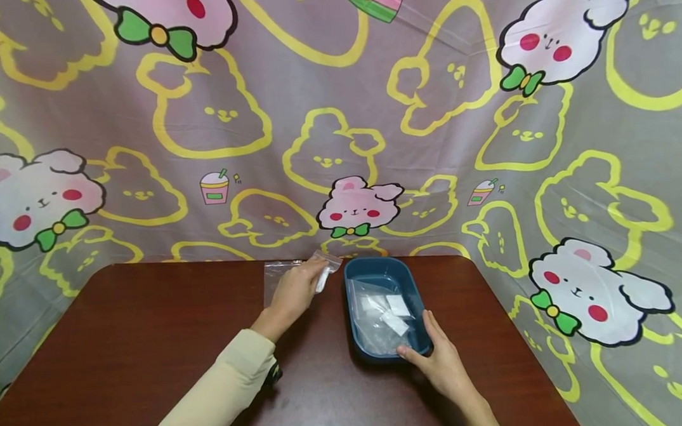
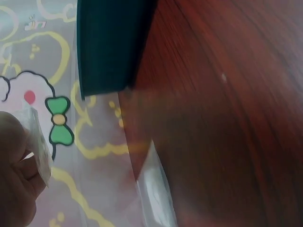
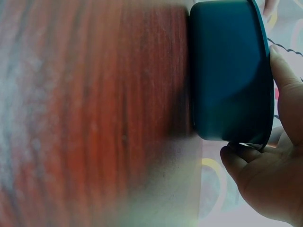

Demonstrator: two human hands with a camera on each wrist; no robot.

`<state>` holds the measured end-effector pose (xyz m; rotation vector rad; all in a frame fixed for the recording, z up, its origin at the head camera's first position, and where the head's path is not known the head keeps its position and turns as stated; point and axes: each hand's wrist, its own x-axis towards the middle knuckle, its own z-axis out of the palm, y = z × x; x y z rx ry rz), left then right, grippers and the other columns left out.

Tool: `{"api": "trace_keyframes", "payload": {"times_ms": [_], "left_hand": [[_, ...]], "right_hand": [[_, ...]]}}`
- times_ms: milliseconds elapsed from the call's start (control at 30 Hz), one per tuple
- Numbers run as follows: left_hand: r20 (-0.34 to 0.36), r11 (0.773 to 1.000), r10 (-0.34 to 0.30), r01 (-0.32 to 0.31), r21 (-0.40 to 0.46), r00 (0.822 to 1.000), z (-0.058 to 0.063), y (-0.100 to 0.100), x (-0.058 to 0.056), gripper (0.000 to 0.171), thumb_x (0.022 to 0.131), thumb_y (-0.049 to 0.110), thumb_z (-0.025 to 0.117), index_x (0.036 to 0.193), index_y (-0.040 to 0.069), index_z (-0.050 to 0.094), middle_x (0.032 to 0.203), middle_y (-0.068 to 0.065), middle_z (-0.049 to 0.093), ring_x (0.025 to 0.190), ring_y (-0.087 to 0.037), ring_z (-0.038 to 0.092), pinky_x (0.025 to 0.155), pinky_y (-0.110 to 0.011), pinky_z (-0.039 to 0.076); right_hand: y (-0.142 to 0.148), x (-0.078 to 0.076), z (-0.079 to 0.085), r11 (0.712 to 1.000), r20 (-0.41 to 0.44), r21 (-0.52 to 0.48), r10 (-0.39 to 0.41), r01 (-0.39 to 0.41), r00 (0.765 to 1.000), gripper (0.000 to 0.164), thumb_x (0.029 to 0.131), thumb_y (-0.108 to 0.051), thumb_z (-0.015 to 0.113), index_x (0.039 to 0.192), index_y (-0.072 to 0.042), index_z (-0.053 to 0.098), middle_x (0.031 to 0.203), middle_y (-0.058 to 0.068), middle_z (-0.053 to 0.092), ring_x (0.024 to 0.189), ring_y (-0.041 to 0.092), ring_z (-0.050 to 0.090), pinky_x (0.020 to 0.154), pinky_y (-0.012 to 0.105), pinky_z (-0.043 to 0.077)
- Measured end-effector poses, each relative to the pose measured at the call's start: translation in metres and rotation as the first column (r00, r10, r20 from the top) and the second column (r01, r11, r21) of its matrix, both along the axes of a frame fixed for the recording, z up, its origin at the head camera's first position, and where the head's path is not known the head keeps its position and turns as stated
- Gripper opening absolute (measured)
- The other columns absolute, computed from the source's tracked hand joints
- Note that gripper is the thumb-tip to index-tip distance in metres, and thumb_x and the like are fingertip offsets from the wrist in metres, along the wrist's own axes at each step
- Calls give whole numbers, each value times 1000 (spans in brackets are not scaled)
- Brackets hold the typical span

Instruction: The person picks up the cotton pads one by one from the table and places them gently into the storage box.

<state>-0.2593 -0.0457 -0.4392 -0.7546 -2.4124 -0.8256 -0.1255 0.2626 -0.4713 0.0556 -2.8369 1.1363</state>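
My left hand (image 1: 293, 291) pinches a small clear zip bag (image 1: 329, 259) with something white (image 1: 323, 279) at it, left of the bin's far end. In the left wrist view the pinched bag (image 2: 39, 144) shows edge-on between thumb and fingers. Beneath that hand another clear zip bag (image 1: 272, 280) lies on the table, partly hidden by it. My right hand (image 1: 445, 364) grips the near right corner of a dark blue plastic bin (image 1: 350, 302), thumb at the near rim and fingers along the right side. Inside the bin lie clear bags (image 1: 370, 332) with white pieces (image 1: 397, 304).
The dark red-brown wooden table (image 1: 170, 339) runs back to a grey cloth (image 1: 298, 141) printed with cartoon animals, which hangs behind it and along the right side. A small dark object (image 1: 274, 374) shows under the left sleeve (image 1: 225, 379).
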Motion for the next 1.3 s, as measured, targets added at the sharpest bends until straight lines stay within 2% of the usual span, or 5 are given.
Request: {"api": "trace_keyframes", "payload": {"times_ms": [267,500,733,933,1300], "left_hand": [[-47,998,-59,59,-1,997,5,22,4,21,96,0,64,114,2,75,120,-17,70,114,-31,67,93,-46,55],[31,994,-96,97,-43,995,7,38,10,22,99,5,61,118,4,73,122,-12,70,118,-29,65,96,-45,53],[46,986,-134,137,-92,990,4,61,16,23,100,8,61,120,9,73,123,-7,71,119,-24,64,95,-41,55],[95,976,-139,152,-157,986,3,80,23,25,103,13,59,123,14,72,126,-3,70,119,-22,64,94,-40,55],[65,954,-179,189,-234,982,-4,108,34,25,105,15,55,122,17,73,124,0,70,120,-17,63,94,-34,55]], "right_hand": [[-1,-1,0,1000,8,-4,2,-2,1000,106,83,-46,81,155,7,25,160,28,23,146,43,25,115,57,27],[-1,-1,0,1000,17,-5,2,-2,1000,106,83,-46,80,156,6,24,161,28,22,146,43,25,115,57,27],[-1,1,-2,1000,0,-3,-2,2,1000,105,82,-47,81,155,7,26,160,28,24,146,43,27,115,58,28],[-2,2,-3,1000,-17,-13,1,-1,1000,104,83,-45,81,154,8,26,160,28,25,145,43,27,115,58,28],[-1,2,0,1000,-25,-9,5,-5,1000,104,83,-45,81,154,9,27,159,29,25,145,44,28,114,58,29]]}}
